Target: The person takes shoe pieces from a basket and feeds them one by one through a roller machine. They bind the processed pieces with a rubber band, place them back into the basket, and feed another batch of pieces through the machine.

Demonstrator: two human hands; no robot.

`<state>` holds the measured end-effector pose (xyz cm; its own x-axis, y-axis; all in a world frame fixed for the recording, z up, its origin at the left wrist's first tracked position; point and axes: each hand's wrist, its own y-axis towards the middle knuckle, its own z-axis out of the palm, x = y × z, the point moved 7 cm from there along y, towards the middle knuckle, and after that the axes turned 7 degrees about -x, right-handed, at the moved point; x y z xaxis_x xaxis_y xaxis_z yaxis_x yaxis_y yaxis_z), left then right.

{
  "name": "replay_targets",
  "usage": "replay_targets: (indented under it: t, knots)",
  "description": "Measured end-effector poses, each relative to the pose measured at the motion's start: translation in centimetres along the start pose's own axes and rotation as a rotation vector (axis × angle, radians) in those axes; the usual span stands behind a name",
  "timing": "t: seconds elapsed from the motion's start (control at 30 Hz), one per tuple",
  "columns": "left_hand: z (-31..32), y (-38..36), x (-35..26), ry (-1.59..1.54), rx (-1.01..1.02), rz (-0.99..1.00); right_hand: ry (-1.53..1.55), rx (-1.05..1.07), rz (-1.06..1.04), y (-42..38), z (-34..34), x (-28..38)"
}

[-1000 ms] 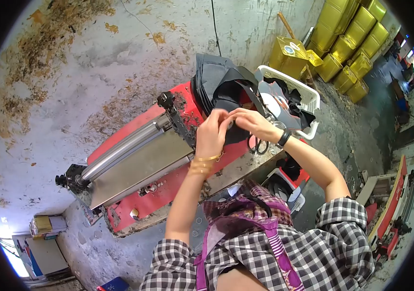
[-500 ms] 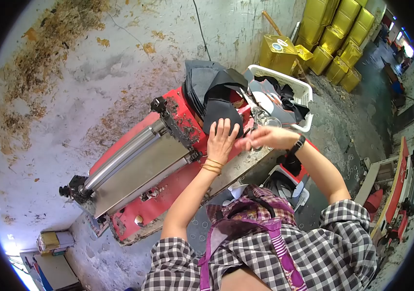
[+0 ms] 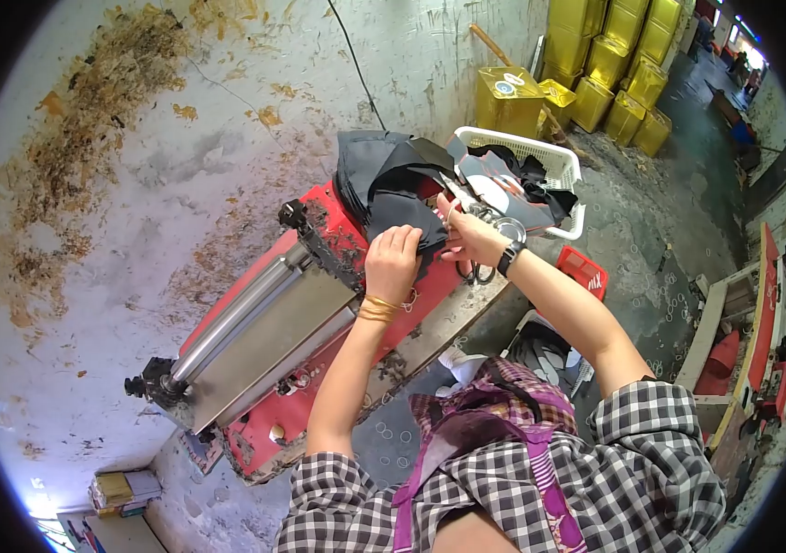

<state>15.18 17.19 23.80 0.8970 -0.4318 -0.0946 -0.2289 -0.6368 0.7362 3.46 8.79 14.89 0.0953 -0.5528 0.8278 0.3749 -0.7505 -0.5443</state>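
Note:
My left hand [image 3: 392, 264] is closed on the near edge of a small stack of dark fabric-like pieces [image 3: 399, 214], fingers curled over the top. Several yellowish bands [image 3: 376, 309] circle that wrist. At the stack's right edge is my right hand [image 3: 474, 238], its fingers apart; a black watch [image 3: 510, 257] is on the wrist. Whether a thin band is looped on its fingers I cannot make out. Behind them a larger pile of dark sheets [image 3: 361, 161] leans on the end of a red roller machine [image 3: 327, 217]. Scissors [image 3: 478, 273] lie partly hidden beside my right hand.
A white basket [image 3: 550, 158] with dark and grey pieces stands beyond my right hand. Metal rollers [image 3: 236, 309] extend to the left. Gold tins [image 3: 508, 101] are stacked by the wall, and a red basket [image 3: 583, 270] is lower right.
My left hand has gone from lying flat on the dark pieces to curling around their edge. My right hand has moved up and left to the stack's side, fingers spreading. The view has shifted slightly.

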Motion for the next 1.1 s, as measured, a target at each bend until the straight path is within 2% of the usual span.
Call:
replay_targets:
  t: [0.07, 0.17, 0.27, 0.3, 0.47, 0.5, 0.6, 0.67, 0.73, 0.8, 0.87, 0.93, 1.0, 1.03, 1.07, 1.1]
  knots:
    - [0.1, -0.7, -0.2, -0.011, 0.007, 0.0, -0.119, -0.049, -0.002, 1.4, -0.3, -0.5]
    - [0.3, -1.6, 0.1, -0.024, -0.025, -0.008, -0.415, -0.272, -0.284, 3.9, -1.9, -0.2]
    - [-0.4, -0.9, -0.4, -0.029, -0.009, -0.03, 0.056, -0.385, -0.199, 0.6, -0.2, -0.3]
    - [-0.4, -0.7, -0.8, -0.038, 0.001, -0.03, 0.149, -0.286, -0.095, 0.0, 0.2, -0.6]
    - [0.1, -2.1, -1.7, 0.021, 0.025, -0.019, 0.047, -0.084, 0.05, -2.2, 3.5, -0.3]
    - [0.2, -1.7, -1.7, -0.055, 0.033, -0.107, 0.096, -0.014, 0.092, -1.9, 3.6, -0.5]
    - [2.6, -2.1, 0.5, -0.161, 0.147, -0.632, 0.113, 0.083, 0.193, -1.0, 4.1, -0.7]
    - [5.2, -2.3, 1.0, -0.403, 0.104, -0.73, 0.126, 0.109, 0.196, 0.1, 4.5, -1.1]
    - [6.1, -2.8, 1.0, -0.841, 0.14, -1.032, 0.148, 0.129, 0.246, 0.7, 4.7, -1.1]
    - [3.8, -3.1, -0.4, -0.886, 0.062, -0.967, 0.078, 0.132, 0.27, 0.4, 4.6, -0.8]
    - [1.5, -4.0, -1.3, -0.964, -0.048, -0.884, 0.136, 0.042, 0.2, 1.8, 3.3, -0.9]
    - [-0.9, -4.8, -1.1, -1.14, -0.185, -0.815, 0.131, 0.152, 0.167, 1.9, 1.9, -0.1]
    - [-3.2, -4.3, -0.9, -1.445, -0.3, -0.765, 0.137, 0.232, 0.049, -0.2, -0.2, 2.8]
    - [-3.4, -4.4, -1.0, -1.615, -0.213, -0.744, 0.141, 0.236, -0.001, -0.3, -1.5, 3.4]
    - [-2.6, -5.1, -0.3, -1.627, -0.062, -0.829, 0.142, 0.24, -0.047, -0.4, -2.9, 3.8]
    - [-2.5, -4.7, 0.4, -1.342, 0.077, -0.896, 0.075, 0.322, -0.046, -1.0, -3.9, 3.7]
